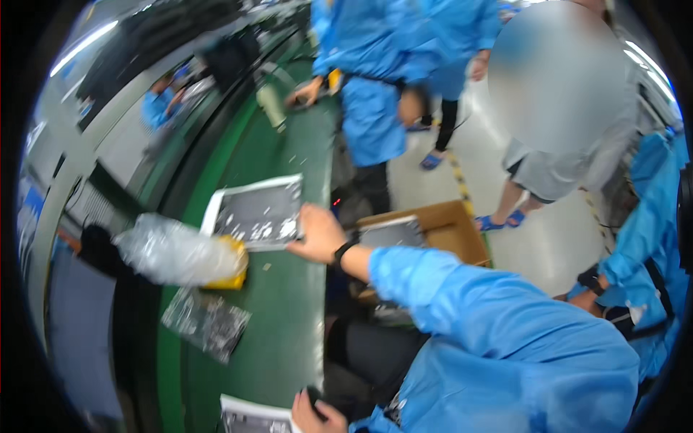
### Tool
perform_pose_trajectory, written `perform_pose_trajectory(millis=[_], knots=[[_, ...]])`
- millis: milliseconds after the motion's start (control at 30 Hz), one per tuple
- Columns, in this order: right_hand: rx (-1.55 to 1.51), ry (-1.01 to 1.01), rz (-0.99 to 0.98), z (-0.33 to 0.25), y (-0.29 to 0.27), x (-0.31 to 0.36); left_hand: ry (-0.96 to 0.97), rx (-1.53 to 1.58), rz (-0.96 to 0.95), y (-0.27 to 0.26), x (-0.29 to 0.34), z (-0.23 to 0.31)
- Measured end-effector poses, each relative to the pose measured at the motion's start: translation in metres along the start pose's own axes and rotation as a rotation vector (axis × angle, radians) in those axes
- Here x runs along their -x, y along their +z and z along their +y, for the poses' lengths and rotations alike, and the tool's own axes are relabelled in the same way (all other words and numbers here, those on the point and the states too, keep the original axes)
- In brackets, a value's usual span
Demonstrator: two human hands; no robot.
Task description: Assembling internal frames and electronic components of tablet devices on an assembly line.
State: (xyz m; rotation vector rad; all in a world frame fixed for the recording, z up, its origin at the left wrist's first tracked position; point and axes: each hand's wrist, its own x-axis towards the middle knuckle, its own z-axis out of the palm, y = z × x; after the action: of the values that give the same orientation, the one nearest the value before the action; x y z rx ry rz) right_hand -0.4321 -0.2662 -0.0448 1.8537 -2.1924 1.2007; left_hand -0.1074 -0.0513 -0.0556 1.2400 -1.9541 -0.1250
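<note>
On the green table, my right hand (317, 234), with a black band at the wrist, grips the right edge of a flat white-bordered panel (258, 209). Its dark grey face shows bright specks of glare. At the lower edge my left hand (317, 417) closes around a black rounded object (315, 399), whose kind I cannot make out. Beside that hand lies a second white-bordered panel (253, 417), partly cut off by the frame. Left of the first panel sit a bulging clear plastic bag (166, 249) and a yellow object (232, 265).
A glossy dark plastic pouch (207, 321) lies on the green tabletop (285, 317). Right of the table stands an open cardboard box (458, 227) with a dark panel (393, 232) inside. Coworkers in blue (372, 79) stand at the far side; another person (635, 238) is at right.
</note>
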Motion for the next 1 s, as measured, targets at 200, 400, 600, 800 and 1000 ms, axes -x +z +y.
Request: perform_pose_trajectory(millis=[200, 400, 600, 800, 1000], knots=[[0.176, -0.002, 0.035, 0.028, 0.027, 0.008, -0.01, -0.026, -0.078, 0.005, -0.001, 0.004], [-0.507, 0.286, 0.301, -0.031, -0.031, 0.093, -0.139, 0.129, -0.093, -0.05, 0.008, -0.01], [0.008, 0.148, -1.047, -0.048, -0.023, 0.339, 0.087, 0.057, -0.13, -0.068, 0.022, -0.007], [-0.203, 0.46, -0.886, -0.054, -0.052, 0.386, 0.192, -0.054, -0.228, -0.076, 0.036, -0.008], [-0.171, 0.438, -0.656, -0.061, -0.051, 0.397, 0.203, -0.062, -0.212, -0.073, 0.031, -0.006]])
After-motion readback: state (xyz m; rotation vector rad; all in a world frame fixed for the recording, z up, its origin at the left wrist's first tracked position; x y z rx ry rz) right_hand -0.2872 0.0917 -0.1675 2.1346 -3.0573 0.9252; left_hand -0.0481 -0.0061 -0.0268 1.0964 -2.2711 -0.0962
